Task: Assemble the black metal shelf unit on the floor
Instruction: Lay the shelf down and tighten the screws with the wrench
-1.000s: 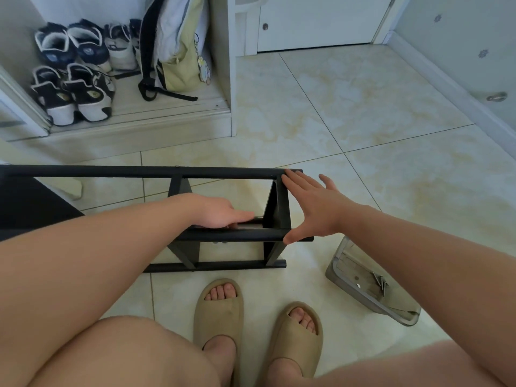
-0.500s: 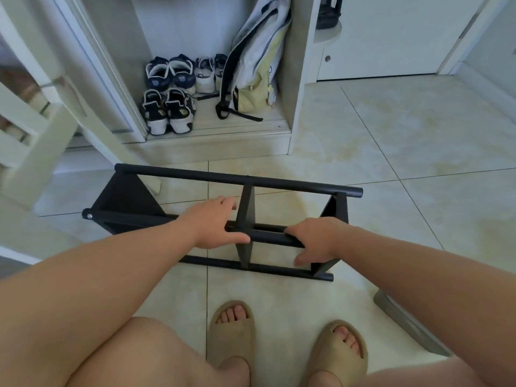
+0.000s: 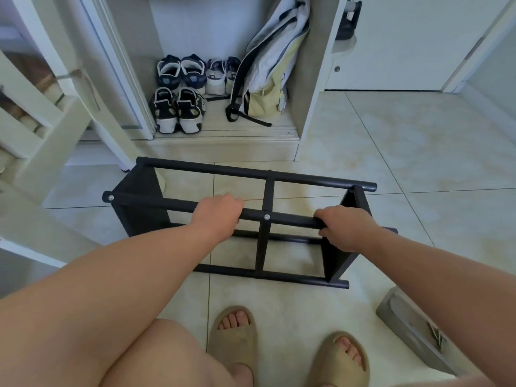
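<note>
Head view: black metal shelf unit [image 3: 268, 191], round tubes and flat end panels, stands on glossy tiled floor [image 3: 405, 152]. Left hand [image 3: 219, 216] and right hand [image 3: 344, 229] both curl around its near top tube, arms extended.

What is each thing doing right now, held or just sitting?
black shelf frame: upright, held by its near top bar.
left hand: grips that bar.
right hand: grips the same bar.
backpack: leaning upright, untouched.
sneakers: sitting in pairs, untouched.
grey tray: lying untouched.
</note>
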Motion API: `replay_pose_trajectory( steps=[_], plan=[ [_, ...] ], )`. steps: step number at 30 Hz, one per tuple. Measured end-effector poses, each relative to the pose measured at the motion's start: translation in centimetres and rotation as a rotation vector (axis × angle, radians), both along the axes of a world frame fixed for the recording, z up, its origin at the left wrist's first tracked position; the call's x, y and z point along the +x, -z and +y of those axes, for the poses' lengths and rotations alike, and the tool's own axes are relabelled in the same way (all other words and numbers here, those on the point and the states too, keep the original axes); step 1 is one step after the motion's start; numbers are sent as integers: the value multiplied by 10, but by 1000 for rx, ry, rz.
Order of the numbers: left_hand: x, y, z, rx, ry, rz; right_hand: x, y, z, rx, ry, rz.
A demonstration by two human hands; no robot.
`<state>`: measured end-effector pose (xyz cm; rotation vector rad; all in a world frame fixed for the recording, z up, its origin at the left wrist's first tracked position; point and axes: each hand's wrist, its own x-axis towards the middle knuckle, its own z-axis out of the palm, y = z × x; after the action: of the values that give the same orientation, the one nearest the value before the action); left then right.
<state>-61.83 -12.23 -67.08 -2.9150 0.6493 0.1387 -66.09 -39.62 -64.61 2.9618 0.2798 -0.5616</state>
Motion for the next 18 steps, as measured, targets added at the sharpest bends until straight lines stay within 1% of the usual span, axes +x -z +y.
replay_pose_trajectory(
  steps=[5,10,15,18],
  plan=[
    [-5,-12,-18,-55,17,-87,-6,-5,-21,64,111,-123],
    [-7,-2,-28,-82,16,-79,-8,11,-32,-6,107,-244],
    [22,23,-33,-130,-47,-89,27,40,-35,36,136,-338],
    [53,41,-39,-115,-113,-103,60,65,-33,27,140,-382]
  ],
)
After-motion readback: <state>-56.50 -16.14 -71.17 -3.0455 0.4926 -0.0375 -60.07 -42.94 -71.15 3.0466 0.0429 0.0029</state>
